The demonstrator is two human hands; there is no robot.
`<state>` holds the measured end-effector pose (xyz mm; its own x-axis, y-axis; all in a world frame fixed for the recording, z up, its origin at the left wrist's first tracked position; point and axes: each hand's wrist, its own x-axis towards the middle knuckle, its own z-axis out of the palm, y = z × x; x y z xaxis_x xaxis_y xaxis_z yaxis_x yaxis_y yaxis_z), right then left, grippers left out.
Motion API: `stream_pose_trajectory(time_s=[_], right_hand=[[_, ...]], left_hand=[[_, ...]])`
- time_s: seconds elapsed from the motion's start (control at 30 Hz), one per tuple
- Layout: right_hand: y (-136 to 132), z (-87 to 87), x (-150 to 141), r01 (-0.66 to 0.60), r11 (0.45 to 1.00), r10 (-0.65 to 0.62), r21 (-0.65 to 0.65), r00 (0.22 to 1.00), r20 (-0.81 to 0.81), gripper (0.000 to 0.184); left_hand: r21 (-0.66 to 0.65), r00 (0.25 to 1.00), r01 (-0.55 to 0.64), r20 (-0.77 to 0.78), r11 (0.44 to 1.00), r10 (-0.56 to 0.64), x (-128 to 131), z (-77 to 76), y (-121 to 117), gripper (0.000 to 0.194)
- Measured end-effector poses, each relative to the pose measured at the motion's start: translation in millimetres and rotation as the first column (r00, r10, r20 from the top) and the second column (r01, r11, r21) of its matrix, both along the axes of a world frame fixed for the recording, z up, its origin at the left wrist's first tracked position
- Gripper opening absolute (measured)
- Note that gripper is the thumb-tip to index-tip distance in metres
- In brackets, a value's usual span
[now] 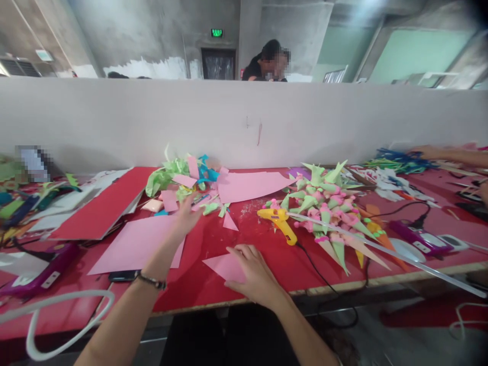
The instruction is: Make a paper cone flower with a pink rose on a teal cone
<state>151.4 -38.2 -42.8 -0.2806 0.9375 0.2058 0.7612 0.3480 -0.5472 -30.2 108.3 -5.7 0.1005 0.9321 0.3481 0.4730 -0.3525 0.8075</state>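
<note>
My left hand (188, 217) reaches over a pile of paper scraps, its fingers stretched out and slightly blurred. No held thing shows in it. My right hand (253, 274) lies over a small pointed piece of pink paper (219, 264) on the red table, thumb at its near side and fingers curled over the far side. Part of that paper is hidden under the palm. Beneath my left forearm is a large pink sheet (131, 244). A yellow glue gun (280, 221) rests right of centre, a long clear glue stick (343, 231) running out of its back.
Several green and pink paper cones (324, 203) are heaped on the right. Purple power strips (419, 239) sit on both sides, with cords. A red board (110, 203) lies left, and a white partition (190, 117) stands behind. A co-worker's arm (450, 155) reaches in at right.
</note>
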Motion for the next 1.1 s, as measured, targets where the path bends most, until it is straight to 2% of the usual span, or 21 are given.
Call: stream_pose_trajectory(time_s=[0.1, 0.17, 0.23, 0.33, 0.53, 0.67, 0.73, 0.87, 0.97, 1.1], right_hand=[[-1, 0.4, 0, -0.014, 0.999, 0.013, 0.030, 0.999, 0.043, 0.063], [-2, 2.1, -1, -0.025, 0.998, 0.020, 0.064, 0.996, 0.083, 0.060], [-4, 4.6, -2, -0.030, 0.996, 0.020, 0.084, 0.992, 0.125, 0.057], [-4, 8.0, -3, -0.035, 0.995, 0.020, 0.094, 0.988, 0.150, 0.054], [5, 10.2, 2, -0.093, 0.996, 0.092, 0.016, 0.993, 0.070, 0.060], [9, 15.8, 3, -0.121, 0.990, 0.108, 0.077, 0.982, 0.157, 0.058], [9, 18.1, 2, -0.102, 0.984, 0.068, 0.144, 0.971, 0.228, 0.049], [7, 15.8, 2, -0.084, 0.964, 0.004, 0.251, 0.953, 0.303, 0.039], [4, 10.8, 6, -0.130, 0.949, 0.037, 0.288, 0.951, 0.306, 0.044], [-1, 9.3, 10, -0.132, 0.940, 0.057, 0.314, 0.969, 0.239, 0.043]], left_hand=[[-0.115, 0.967, 0.211, -0.122, 0.971, -0.225, -5, -10.5, -45, 0.044], [-0.217, 0.849, 0.400, -0.278, 0.890, -0.449, -9, -18.1, -73, 0.052], [-0.248, 0.770, 0.480, -0.341, 0.841, -0.540, -12, -24.2, -92, 0.055], [-0.220, 0.788, 0.455, -0.352, 0.863, -0.505, -14, -28.7, -106, 0.050], [-0.226, 0.837, 0.342, -0.368, 0.912, -0.405, -8, -33.7, -114, 0.038], [-0.118, 0.831, 0.333, -0.432, 0.936, -0.350, -6, -40.2, -119, 0.041], [-0.061, 0.789, 0.332, -0.529, 0.941, -0.313, -4, -38.9, -124, 0.045], [0.018, 0.619, 0.338, -0.758, 0.941, -0.208, 5, -26.5, -137, 0.048], [0.058, 0.523, 0.383, -0.836, 0.922, -0.165, 16, -18.5, -145, 0.040], [0.036, 0.425, 0.414, -0.891, 0.910, -0.159, 29, -18.5, -149, 0.033]])
